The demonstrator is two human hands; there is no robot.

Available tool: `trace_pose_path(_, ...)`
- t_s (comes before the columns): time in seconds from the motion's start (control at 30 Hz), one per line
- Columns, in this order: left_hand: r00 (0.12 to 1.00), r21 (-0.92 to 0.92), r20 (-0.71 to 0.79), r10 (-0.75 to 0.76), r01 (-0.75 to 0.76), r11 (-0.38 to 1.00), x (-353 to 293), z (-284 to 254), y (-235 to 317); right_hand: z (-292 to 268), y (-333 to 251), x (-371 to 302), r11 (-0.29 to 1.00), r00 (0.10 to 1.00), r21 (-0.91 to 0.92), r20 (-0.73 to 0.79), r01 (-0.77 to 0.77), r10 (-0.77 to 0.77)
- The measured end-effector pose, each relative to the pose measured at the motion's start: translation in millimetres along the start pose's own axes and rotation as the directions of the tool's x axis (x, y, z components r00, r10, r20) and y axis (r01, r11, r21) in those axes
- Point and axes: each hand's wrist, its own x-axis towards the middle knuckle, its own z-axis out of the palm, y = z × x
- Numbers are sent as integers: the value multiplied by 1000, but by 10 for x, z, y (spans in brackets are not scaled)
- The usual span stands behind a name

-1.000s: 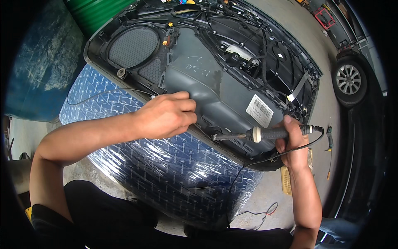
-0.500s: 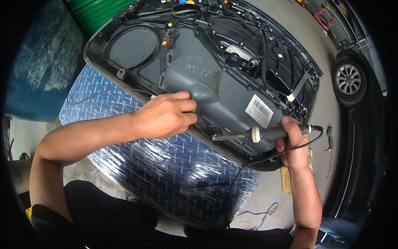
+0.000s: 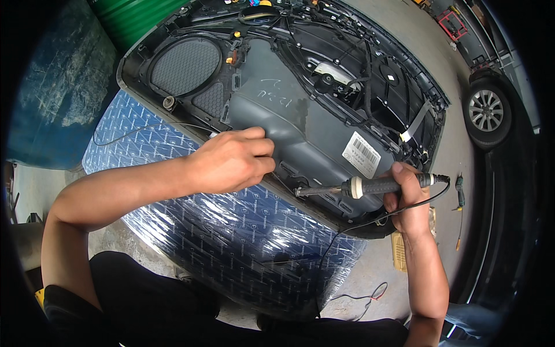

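Observation:
A car door panel (image 3: 277, 124) lies with its inner side up, its grey plastic section facing me. At its near edge my left hand (image 3: 238, 161) is closed in a pinch. A thin dark strand (image 3: 141, 126) loops in from the left and runs to this hand; its end among the fingers is hidden. My right hand (image 3: 409, 199) grips a soldering iron (image 3: 378, 185) by its dark handle with pale rings. The iron points left, its tip at the panel's near rim, a little right of my left fingers. Its black cord bends back beneath the handle.
A blue printed cover under clear film (image 3: 231, 234) bears the panel. A green drum (image 3: 136, 20) and a blue drum (image 3: 58, 98) stand at the left. A dark car with a wheel (image 3: 487, 113) is at the right. A green tool (image 3: 460, 191) and a yellow object (image 3: 399, 254) lie on the floor.

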Motion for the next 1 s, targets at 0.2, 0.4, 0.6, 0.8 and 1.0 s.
trace_pose_path(0.2,1000,-1,-19,9,-9,1000,-4,16,-8,-12,-20,-4,999,1000,-25,1,-23,23)
trace_pose_path(0.4,1000,-39,4,1,-1,999,-10,10,-14,-21,-5,2,999,999,-25,-3,-43,43)
trace_pose_path(0.6,1000,-37,-9,10,-10,999,3,2,-8,-27,-1,4,999,999,-7,-2,-46,46)
trace_pose_path(0.8,1000,-43,-9,10,-10,999,-3,10,-14,-25,4,6,1000,1000,-4,20,-24,24)
trace_pose_path(1.0,1000,-36,-18,15,-16,999,4,16,-18,-38,20,13,1000,1000,-4,19,-20,20)
